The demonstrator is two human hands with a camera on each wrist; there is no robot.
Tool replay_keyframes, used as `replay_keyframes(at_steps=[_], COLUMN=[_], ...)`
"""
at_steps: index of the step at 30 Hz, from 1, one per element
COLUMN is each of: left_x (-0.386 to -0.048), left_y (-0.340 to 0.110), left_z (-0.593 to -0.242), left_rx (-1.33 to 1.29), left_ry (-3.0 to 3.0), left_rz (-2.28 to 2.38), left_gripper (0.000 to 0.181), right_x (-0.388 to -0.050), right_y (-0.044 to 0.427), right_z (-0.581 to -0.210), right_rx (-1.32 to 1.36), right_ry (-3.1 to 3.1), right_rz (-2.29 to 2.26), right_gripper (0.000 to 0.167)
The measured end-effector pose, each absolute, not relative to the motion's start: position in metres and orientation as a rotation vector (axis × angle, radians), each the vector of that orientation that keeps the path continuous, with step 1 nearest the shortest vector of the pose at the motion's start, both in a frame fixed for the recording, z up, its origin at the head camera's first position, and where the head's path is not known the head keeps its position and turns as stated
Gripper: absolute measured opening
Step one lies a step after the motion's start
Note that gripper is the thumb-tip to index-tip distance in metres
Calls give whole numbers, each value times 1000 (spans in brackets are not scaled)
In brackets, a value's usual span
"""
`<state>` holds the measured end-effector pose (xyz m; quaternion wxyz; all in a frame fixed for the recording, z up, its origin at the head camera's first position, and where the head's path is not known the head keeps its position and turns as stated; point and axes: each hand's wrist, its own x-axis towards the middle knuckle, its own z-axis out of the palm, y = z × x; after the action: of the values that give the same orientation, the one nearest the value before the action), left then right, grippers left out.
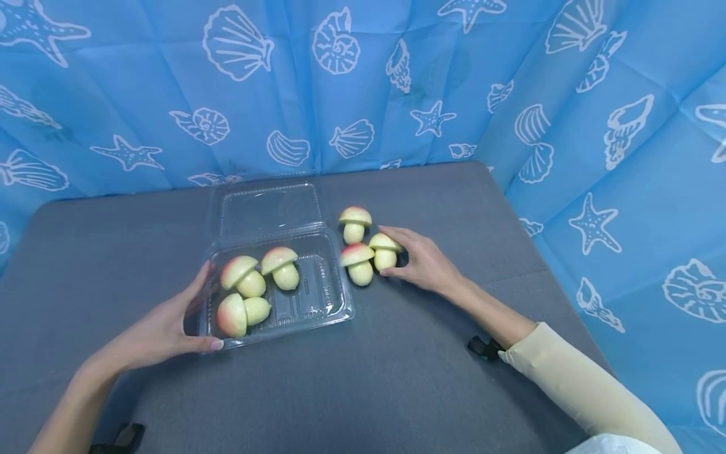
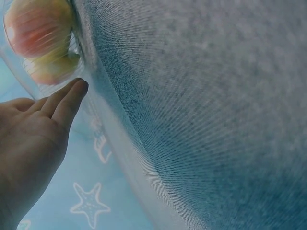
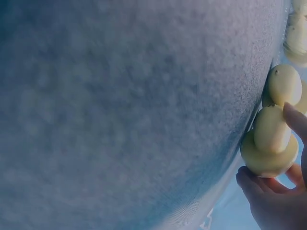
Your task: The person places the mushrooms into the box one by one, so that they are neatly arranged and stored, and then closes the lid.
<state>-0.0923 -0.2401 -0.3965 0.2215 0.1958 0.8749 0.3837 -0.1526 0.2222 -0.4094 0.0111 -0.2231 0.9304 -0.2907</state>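
My right hand [image 1: 425,261] pinches a toy mushroom [image 1: 385,252], pale yellow with a reddish cap, between thumb and fingers. In the right wrist view, this mushroom [image 3: 270,143] has its stem toward the camera. Two more mushrooms [image 1: 357,265] [image 1: 355,225] stand just left of it on the table. A clear plastic container [image 1: 309,325] lies with its lid [image 1: 269,211] folded back. Inside, at its left, lie three mushrooms [image 1: 244,276] [image 1: 280,268] [image 1: 241,315]. My left hand [image 1: 164,325] rests against the container's left side, fingers fairly straight and thumb at the front corner.
A dark grey cloth covers the table [image 1: 351,391]. Blue curtains [image 1: 363,88] with white shell and starfish prints hang behind it and along the right. Black straps [image 1: 484,348] sit by both wrists.
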Motion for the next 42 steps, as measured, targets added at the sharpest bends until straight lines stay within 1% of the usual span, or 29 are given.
replay_keyframes(at_steps=[5,12,18,27,42], left_x=[-93,-90,-90,-90,-91], left_y=[-239,-242,-242,-242,-239], left_z=[-398,-397,-397,-395,-400], left_rx=[531,547,534,535,544], left_ry=[2407,2406,2426,2455,2452], left_rz=[1073,1072,1043,1017,1039], left_gripper=[128,128,129,128,127], right_x=[-156,-158,-160,-163,-170], right_y=[223,226,232,232,220], right_z=[-410,-410,-409,-400,-385], right_rx=[-706,-714,-724,-812,-1030], right_ry=[2890,2903,2941,2994,2976], right_rz=[-891,-886,-907,-964,-1023], right_gripper=[84,82,83,86,79])
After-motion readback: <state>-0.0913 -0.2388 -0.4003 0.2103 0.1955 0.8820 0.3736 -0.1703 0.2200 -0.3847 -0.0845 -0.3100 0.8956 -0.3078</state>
